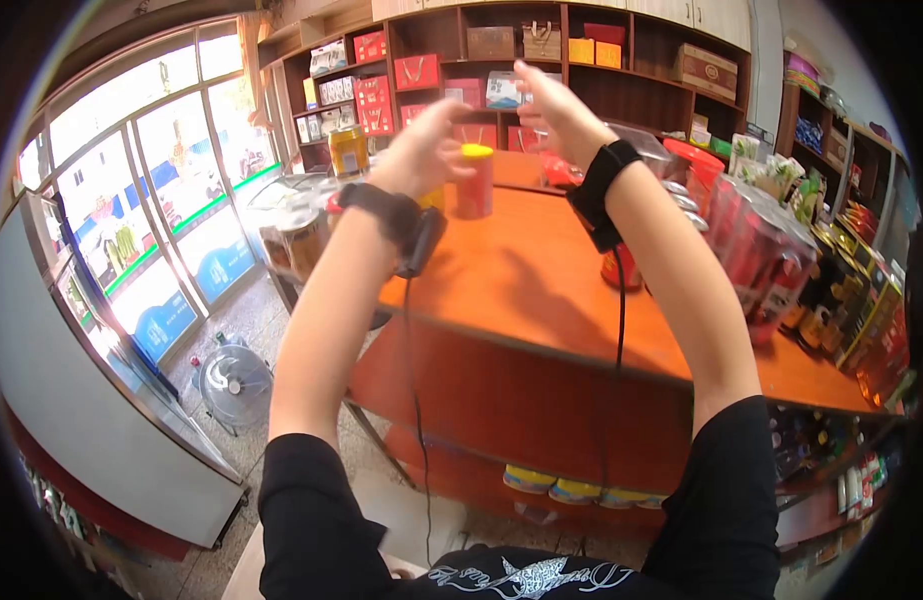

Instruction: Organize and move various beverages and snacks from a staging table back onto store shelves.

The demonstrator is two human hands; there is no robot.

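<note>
Both arms reach forward over the orange-brown counter (541, 240), with black straps round the wrists. My left hand (426, 150) is raised with its fingers apart and nothing in it. A red canister with a yellow lid (474, 190) stands upright on the counter just beyond and to the right of that hand. My right hand (559, 105) is held higher, fingers stretched out and palm facing inward, also holding nothing. Below my right wrist, a red can or jar (621, 268) is partly hidden by the strap.
On the right, shrink-wrapped red cans (761, 250) and several bottles crowd the counter. A jar with a yellow lid (348, 150) stands at the left. Shelves with red gift boxes (416, 72) line the back. A large clear water bottle (236, 380) is on the floor.
</note>
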